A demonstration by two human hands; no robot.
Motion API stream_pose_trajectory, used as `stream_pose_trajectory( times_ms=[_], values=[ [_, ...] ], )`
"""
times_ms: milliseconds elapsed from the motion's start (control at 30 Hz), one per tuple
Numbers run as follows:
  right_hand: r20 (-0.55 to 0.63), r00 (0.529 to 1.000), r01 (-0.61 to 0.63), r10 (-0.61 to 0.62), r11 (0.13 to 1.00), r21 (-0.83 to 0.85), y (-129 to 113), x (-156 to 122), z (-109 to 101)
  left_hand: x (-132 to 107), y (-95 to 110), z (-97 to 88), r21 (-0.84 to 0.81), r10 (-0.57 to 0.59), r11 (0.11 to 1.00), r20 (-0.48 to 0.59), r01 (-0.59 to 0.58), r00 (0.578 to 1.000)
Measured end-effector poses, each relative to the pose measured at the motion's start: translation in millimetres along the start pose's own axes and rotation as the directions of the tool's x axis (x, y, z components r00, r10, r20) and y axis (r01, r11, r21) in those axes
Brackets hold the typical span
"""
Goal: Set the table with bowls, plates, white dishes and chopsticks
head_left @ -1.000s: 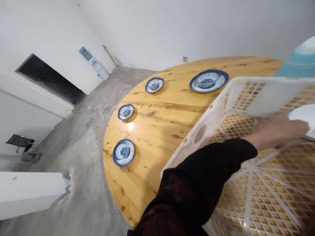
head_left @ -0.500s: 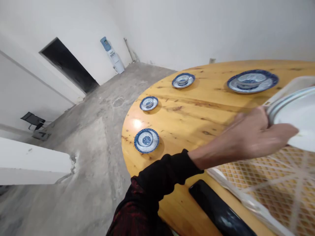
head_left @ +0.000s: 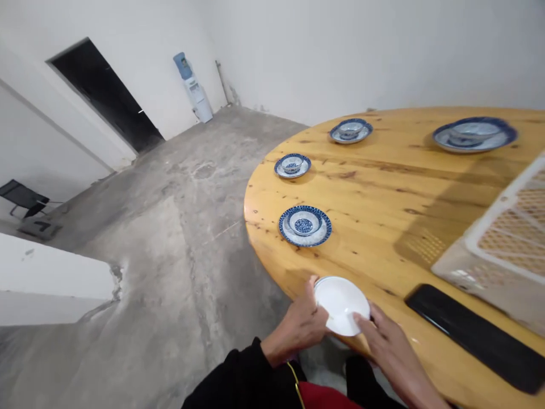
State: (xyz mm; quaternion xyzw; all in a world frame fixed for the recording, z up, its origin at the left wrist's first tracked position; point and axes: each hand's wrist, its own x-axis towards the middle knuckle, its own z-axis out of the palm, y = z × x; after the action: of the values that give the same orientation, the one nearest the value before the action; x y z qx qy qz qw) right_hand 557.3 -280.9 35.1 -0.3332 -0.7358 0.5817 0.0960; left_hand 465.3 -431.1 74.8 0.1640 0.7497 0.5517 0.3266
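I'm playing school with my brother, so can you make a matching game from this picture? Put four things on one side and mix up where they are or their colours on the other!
Things:
1. Dish
2. Basket
3. Door
4. Water cooler

Places and colours:
A. On the table, at the picture's right edge
B. Black
C. Blue on top, white below
D. Held by the left hand and the right hand

Right pairs: 1-D, 2-A, 3-B, 4-C
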Motion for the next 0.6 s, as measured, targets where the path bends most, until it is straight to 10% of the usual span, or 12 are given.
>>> stream_pose_trajectory(
  times_ms=[267, 600],
  values=[
    [0.056, 0.997, -0.061, 0.062, 0.998, -0.008, 31, -53, 84, -59, -64, -45.8, -0.075, -0.343, 0.935, 0.064, 0.348, 0.937],
    [0.083, 0.995, 0.057, -0.057, 0.998, -0.004, -2, -24, 117, -37, -64, -84.6, -0.026, -0.323, 0.946, 0.017, 0.323, 0.946]
  ],
)
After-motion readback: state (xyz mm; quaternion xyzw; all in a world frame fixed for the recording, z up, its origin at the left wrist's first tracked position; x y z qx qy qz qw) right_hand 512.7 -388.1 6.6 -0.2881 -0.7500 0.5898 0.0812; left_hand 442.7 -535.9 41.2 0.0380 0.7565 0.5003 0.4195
